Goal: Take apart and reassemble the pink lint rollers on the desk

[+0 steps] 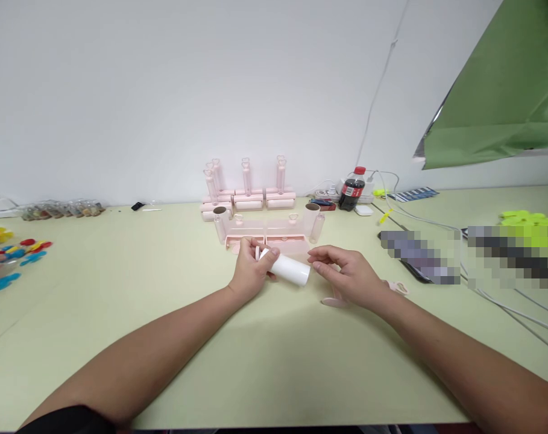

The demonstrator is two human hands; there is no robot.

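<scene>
My left hand (252,268) is closed around one end of a white roll (292,270), which lies tilted above the table. A pale ring-shaped end piece shows by the thumb. Just off the roll's free end is my right hand (346,274), its fingers apart and holding nothing that I can see. Under the right hand lies a pink round-ended part (334,302), mostly hidden. A pale heart-shaped handle (399,288) sticks out beyond the wrist. Behind the hands stand two open pink cases (287,244), with a cardboard-cored roll (312,212) and another cored roll (220,216) beside them.
Several pink cases (248,202) with upright heart-topped tubes stand along the wall. A cola bottle (352,190), cables (436,224) and a blurred dark device (418,256) are at the right. Colourful flower-shaped pieces (11,259) lie at the far left. A green sheet (500,90) hangs upper right.
</scene>
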